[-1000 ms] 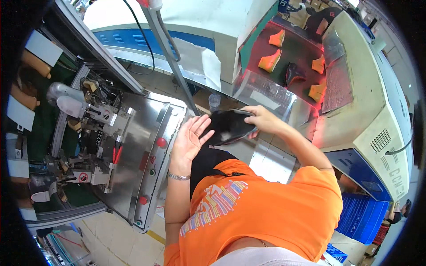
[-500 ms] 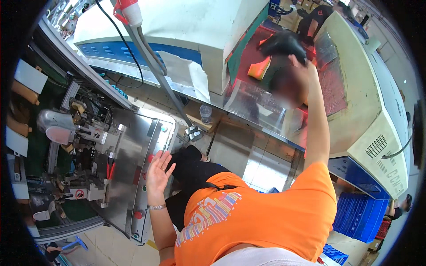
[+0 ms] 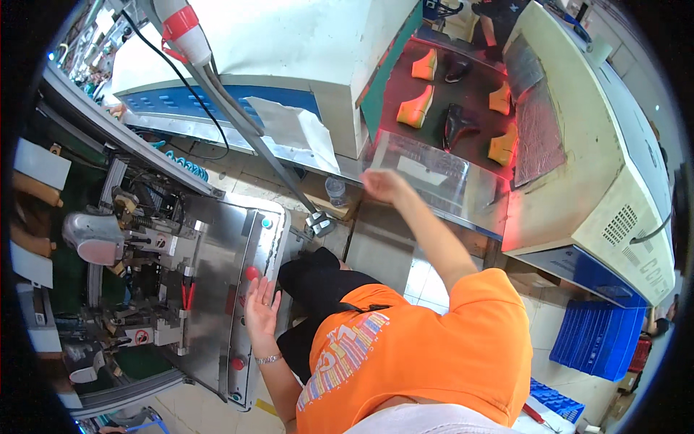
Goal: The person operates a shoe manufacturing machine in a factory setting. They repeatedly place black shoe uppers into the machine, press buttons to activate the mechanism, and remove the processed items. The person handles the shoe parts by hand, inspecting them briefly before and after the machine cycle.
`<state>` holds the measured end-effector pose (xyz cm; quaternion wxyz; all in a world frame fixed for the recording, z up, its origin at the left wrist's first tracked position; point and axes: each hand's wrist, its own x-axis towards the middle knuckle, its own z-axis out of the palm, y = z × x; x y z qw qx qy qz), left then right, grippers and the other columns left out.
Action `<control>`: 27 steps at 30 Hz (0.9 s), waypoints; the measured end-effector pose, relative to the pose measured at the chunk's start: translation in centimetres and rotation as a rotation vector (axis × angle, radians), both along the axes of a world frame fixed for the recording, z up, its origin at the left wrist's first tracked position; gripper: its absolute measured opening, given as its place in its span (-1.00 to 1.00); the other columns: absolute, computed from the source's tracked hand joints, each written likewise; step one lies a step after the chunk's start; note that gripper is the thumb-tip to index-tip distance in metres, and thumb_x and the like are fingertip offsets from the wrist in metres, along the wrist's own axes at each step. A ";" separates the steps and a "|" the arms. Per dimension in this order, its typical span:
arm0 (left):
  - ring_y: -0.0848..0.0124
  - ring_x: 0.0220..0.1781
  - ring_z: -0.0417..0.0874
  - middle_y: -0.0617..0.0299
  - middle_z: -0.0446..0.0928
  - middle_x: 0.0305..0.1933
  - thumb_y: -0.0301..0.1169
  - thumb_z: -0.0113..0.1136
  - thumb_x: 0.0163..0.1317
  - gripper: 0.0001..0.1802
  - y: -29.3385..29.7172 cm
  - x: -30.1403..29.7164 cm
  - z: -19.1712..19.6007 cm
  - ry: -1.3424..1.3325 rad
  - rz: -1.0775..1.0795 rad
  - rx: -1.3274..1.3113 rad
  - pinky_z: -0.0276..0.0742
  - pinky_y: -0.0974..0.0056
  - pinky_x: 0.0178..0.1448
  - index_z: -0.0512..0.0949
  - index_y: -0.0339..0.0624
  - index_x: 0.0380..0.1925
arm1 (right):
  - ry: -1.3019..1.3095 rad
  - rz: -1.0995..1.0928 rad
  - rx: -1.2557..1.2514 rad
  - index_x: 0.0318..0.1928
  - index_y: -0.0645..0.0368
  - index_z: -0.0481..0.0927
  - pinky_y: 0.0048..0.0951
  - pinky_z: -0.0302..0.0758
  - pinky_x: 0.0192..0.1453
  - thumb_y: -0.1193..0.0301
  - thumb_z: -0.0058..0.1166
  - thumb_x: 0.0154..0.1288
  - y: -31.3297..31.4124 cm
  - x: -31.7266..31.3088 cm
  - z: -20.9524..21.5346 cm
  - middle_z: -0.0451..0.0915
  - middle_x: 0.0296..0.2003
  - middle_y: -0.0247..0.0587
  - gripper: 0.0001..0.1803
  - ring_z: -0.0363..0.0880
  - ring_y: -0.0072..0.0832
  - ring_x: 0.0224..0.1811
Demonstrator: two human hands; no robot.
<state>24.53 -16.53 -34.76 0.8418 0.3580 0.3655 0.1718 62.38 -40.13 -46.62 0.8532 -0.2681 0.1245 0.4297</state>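
My left hand is held open with the fingers spread, beside the front panel of a metal machine and its red push button. Blurred by motion, my right hand is over the near left edge of the conveyor's clear-covered metal end; its fingers are smeared and nothing shows in it. Beyond it on the dark red-lit belt lies a black shoe upper, with another black shoe farther back. Several yellow-orange wedge soles stand around them, among them a left sole and a right sole.
A cream machine housing flanks the belt at right, a white and blue one at left. A slanting metal pole crosses between. Blue crates stand at lower right. A co-worker is at the belt's far end.
My right hand has drawn back from over the belt, toward the left and nearer to me. The dark shoe that was at that hand is away from it, with black shoes lying on the belt.
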 end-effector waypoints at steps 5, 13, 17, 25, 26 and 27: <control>0.38 0.12 0.37 0.18 0.42 0.05 -0.34 -0.10 0.24 -0.66 -0.2 -0.4 0.4 0.176 0.153 0.322 0.28 0.19 0.15 0.35 -0.15 0.01 | 0.097 0.147 -0.339 -0.13 0.25 0.41 -0.46 0.51 -0.32 0.51 -0.09 0.19 7.1 -8.8 -2.0 0.53 -0.32 -0.03 -0.78 0.52 -0.39 -0.38; 0.14 0.12 0.34 0.07 0.40 0.04 -0.39 0.01 0.15 -0.66 2.2 -4.7 -4.0 0.734 0.225 1.556 0.11 0.01 0.23 0.38 -0.13 -0.04 | -1.311 -0.205 -0.896 -0.23 0.21 0.48 -0.31 0.39 -0.15 0.40 0.00 0.05 23.2 -11.2 1.4 0.46 -0.30 -0.08 -0.76 0.45 -0.26 -0.23; 0.10 0.19 0.24 0.09 0.33 0.10 -0.34 -0.03 0.16 -0.63 3.0 -7.9 -6.7 0.993 0.281 1.753 -0.02 -0.07 0.28 0.35 -0.11 -0.01 | -1.456 -0.072 -1.243 -0.15 0.12 0.47 -0.18 0.38 -0.11 0.30 -0.06 0.12 27.2 -13.2 1.5 0.50 -0.23 -0.14 -0.71 0.44 -0.21 -0.12; 0.20 0.17 0.28 0.17 0.36 0.07 -0.32 -0.03 0.16 -0.68 2.6 -9.2 -7.5 1.145 0.374 1.683 -0.02 -0.04 0.29 0.38 -0.07 -0.06 | -1.658 0.089 -1.381 -0.21 0.07 0.54 -0.18 0.45 -0.17 0.41 -0.06 0.00 26.4 -14.3 3.7 0.54 -0.29 -0.09 -0.72 0.52 -0.15 -0.25; 0.18 0.16 0.29 0.16 0.37 0.06 -0.31 -0.01 0.15 -0.68 2.3 -9.5 -7.3 1.154 0.401 1.669 -0.04 -0.04 0.29 0.39 -0.08 -0.08 | -1.645 0.236 -1.294 -0.18 0.04 0.53 -0.17 0.44 -0.17 0.37 -0.10 0.07 25.6 -15.8 7.5 0.55 -0.27 -0.10 -0.72 0.52 -0.15 -0.24; 0.19 0.16 0.29 0.17 0.37 0.06 -0.31 -0.01 0.14 -0.68 2.4 -9.2 -7.0 1.157 0.374 1.638 -0.04 -0.03 0.30 0.39 -0.08 -0.08 | -1.613 0.142 -1.359 -0.17 0.03 0.53 -0.16 0.43 -0.15 0.32 -0.15 0.14 25.9 -15.0 6.0 0.55 -0.25 -0.12 -0.73 0.53 -0.15 -0.23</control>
